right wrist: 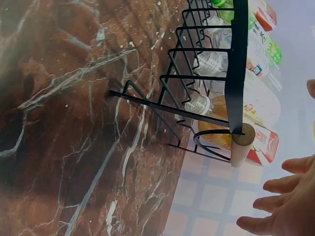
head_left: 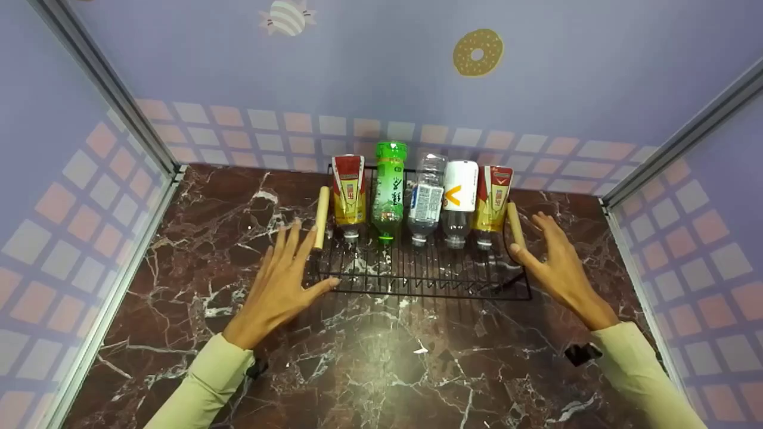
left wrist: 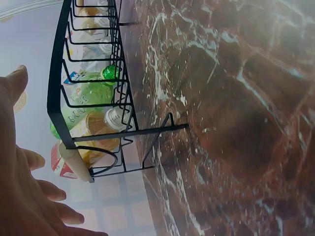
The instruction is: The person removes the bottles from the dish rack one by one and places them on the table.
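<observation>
1. A black wire rack (right wrist: 237, 64) is sitting ahead of me on the marbled brown table (head_left: 357, 369), near the back wall (head_left: 381, 77).
2. Inside, five bottles are standing cap end down; from my left: red-and-yellow bottle (head_left: 349, 196), green bottle (head_left: 390, 190), clear bottle (head_left: 425, 205), white-labelled bottle (head_left: 461, 186), second red-and-yellow bottle (head_left: 493, 196).
3. Wooden handles (head_left: 322, 217) are flanking the row, standing between my hands and the bottles.
4. My left hand (head_left: 279, 286) is hovering beside one handle, fingers spread, holding nothing.
5. My right hand (head_left: 560, 265) is mirroring it, open and empty, just beside the other.
6. Tile-patterned side walls (head_left: 709, 238) are enclosing both ends.
</observation>
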Action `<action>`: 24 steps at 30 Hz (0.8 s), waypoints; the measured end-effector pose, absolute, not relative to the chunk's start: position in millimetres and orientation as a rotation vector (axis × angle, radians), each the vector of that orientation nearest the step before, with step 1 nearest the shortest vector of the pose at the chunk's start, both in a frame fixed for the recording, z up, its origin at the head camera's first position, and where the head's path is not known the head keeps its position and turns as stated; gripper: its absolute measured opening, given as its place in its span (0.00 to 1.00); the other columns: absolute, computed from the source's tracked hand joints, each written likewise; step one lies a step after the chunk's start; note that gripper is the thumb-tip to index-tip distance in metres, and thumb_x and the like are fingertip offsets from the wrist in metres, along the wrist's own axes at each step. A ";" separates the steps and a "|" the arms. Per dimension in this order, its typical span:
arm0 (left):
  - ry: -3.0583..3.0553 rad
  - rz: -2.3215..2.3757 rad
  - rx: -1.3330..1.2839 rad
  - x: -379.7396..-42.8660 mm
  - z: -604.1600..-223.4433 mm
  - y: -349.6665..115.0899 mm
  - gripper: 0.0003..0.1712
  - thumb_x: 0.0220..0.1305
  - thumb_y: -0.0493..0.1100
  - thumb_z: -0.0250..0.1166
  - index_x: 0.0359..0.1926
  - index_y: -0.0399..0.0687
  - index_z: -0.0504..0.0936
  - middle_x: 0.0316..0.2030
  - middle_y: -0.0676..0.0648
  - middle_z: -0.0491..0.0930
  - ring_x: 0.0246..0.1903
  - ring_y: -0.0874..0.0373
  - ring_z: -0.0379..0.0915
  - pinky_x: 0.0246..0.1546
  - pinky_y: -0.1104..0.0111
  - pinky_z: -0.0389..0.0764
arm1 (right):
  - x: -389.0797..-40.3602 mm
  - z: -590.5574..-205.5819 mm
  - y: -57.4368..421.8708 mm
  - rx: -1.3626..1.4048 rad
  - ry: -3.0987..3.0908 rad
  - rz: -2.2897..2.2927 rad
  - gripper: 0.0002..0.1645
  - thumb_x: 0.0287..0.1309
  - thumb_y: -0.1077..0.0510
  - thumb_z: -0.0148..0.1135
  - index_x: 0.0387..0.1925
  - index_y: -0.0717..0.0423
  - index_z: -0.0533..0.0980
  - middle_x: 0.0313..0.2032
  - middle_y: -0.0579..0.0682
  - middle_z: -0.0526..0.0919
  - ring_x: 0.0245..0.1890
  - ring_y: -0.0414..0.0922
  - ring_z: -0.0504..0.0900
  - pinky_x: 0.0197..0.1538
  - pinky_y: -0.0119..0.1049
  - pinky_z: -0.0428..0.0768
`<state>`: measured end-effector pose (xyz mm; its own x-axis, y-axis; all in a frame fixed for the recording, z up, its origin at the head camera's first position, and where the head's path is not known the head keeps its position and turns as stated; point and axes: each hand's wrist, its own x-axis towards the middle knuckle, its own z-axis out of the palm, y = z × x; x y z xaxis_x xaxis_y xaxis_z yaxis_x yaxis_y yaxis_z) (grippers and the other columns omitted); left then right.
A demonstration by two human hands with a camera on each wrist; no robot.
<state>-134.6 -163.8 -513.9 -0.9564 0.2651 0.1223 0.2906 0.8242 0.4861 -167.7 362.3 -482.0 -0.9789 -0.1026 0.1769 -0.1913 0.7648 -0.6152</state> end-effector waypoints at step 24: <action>-2.805 -1.161 -0.436 -137.2 -533.9 -148.5 0.71 0.67 0.71 0.74 0.90 0.40 0.43 0.89 0.39 0.42 0.87 0.37 0.39 0.83 0.34 0.51 | -203.4 -479.3 350.5 0.195 -2.799 1.120 0.49 0.77 0.42 0.67 0.83 0.66 0.61 0.81 0.69 0.65 0.79 0.70 0.66 0.81 0.70 0.63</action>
